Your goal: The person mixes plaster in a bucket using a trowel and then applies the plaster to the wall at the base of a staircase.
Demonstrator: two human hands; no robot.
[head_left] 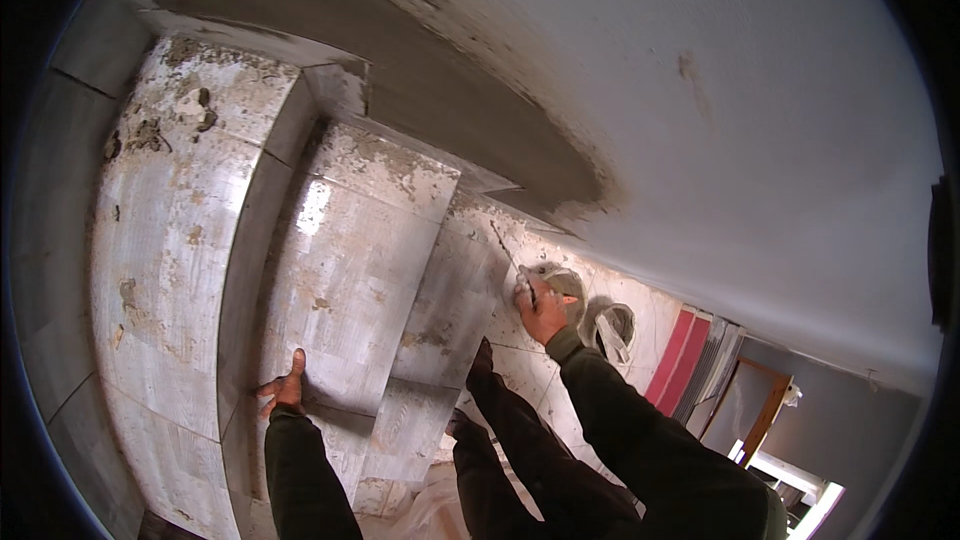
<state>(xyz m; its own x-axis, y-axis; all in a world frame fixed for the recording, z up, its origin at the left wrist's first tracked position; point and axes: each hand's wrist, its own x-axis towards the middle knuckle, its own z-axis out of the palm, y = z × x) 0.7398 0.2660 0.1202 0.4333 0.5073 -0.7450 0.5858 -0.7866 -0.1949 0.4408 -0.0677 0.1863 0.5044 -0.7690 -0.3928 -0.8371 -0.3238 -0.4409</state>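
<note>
My left hand (283,387) is pressed against the grey wood-look tiled step (330,300), near where the tread meets the riser of the step above. Its thumb points away from the spread fingers, and it holds nothing. My right hand (542,310) is closed around a trowel (502,242), seen nearly edge-on. The thin blade points toward the wall, and an orange handle end shows past my fist. Just behind this hand stands a bucket (580,290) with grey material in it, partly hidden by the hand. A band of wet grey mortar (450,100) covers the lower wall along the stairs.
A second bucket (627,342) with whitish plastic at its rim stands farther right. Mortar crumbs (150,132) lie on the upper step. A red and grey striped mat (670,360) lies past the buckets, near a wood-framed opening (765,420). Clear plastic sheeting (425,510) lies by my legs.
</note>
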